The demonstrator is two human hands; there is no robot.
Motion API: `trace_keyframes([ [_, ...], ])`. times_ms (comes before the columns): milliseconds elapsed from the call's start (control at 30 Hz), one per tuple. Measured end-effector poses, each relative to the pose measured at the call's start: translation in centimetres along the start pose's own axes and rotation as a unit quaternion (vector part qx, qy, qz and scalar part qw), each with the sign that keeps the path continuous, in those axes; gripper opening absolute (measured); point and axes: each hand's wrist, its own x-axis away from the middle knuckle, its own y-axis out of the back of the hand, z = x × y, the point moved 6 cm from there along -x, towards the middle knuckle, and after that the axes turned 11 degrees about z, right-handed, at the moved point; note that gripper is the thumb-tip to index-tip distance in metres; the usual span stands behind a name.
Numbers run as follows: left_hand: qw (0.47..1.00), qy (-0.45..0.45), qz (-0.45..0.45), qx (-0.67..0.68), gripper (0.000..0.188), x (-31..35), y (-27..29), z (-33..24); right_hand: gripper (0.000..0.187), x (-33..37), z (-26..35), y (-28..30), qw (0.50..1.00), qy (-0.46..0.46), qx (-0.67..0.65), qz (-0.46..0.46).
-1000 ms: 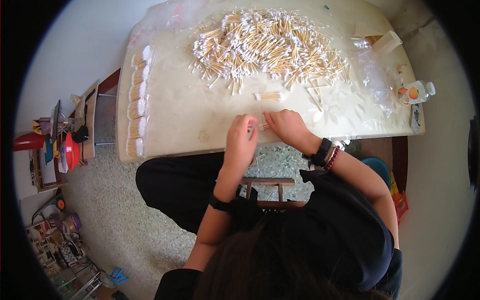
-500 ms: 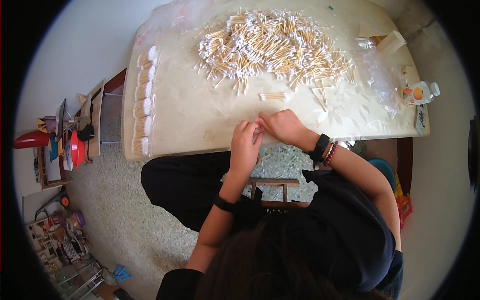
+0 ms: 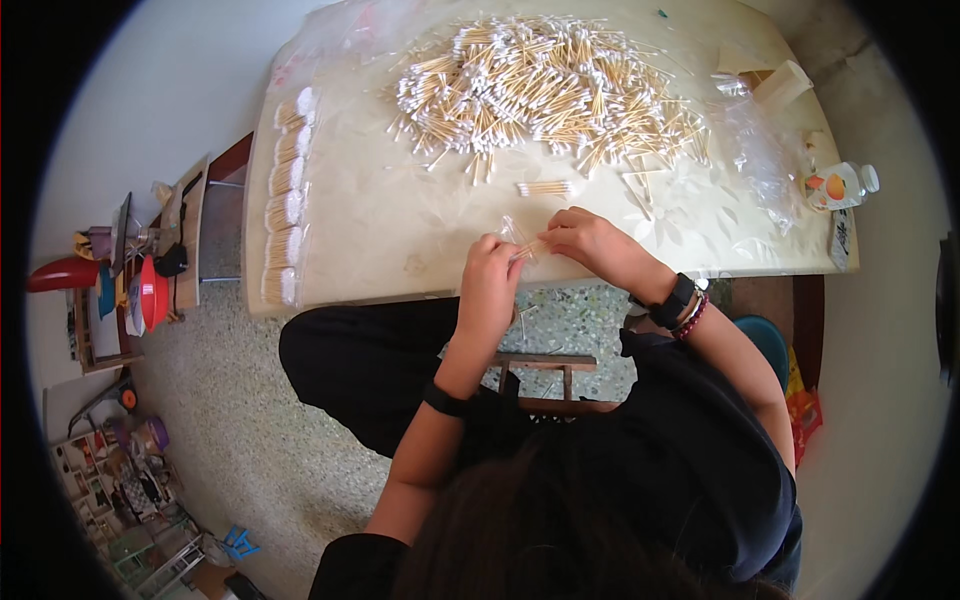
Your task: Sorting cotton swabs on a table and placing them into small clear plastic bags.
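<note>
Close to the table's near edge, my left hand (image 3: 488, 268) is closed around a small clear plastic bag (image 3: 508, 228). A few cotton swabs (image 3: 528, 250) lie between my hands, their left ends at the bag. My right hand (image 3: 592, 245) has its fingers pinched at the right end of these swabs; whether they sit inside the bag is hard to see. Just beyond my hands a short row of cotton swabs (image 3: 545, 188) lies flat on the table. Farther back spreads a large loose heap of cotton swabs (image 3: 545, 90).
Several filled swab packets (image 3: 285, 180) line the left side of the table (image 3: 380, 230). At the right are crumpled clear plastic bags (image 3: 760, 150), a pale roll (image 3: 785, 88) and a white bottle with an orange fruit picture (image 3: 838, 187). A wooden stool frame (image 3: 550, 364) shows below the table edge.
My right hand has moved a little right, away from my left. The swabs and clear plastic between them now show. My left hand has stayed nearly in place.
</note>
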Motion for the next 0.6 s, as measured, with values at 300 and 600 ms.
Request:
trace_keyframes([
  [300,0.998,-0.022,0.047,-0.025,0.013,0.2,-0.1,-0.6,0.019,-0.9,1.6,-1.7,0.999,0.029,-0.007,0.020],
  [600,0.995,-0.024,0.078,0.050,0.020,0.1,0.4,0.3,0.014,-0.6,-0.6,-1.5,0.998,-0.026,-0.060,0.002],
])
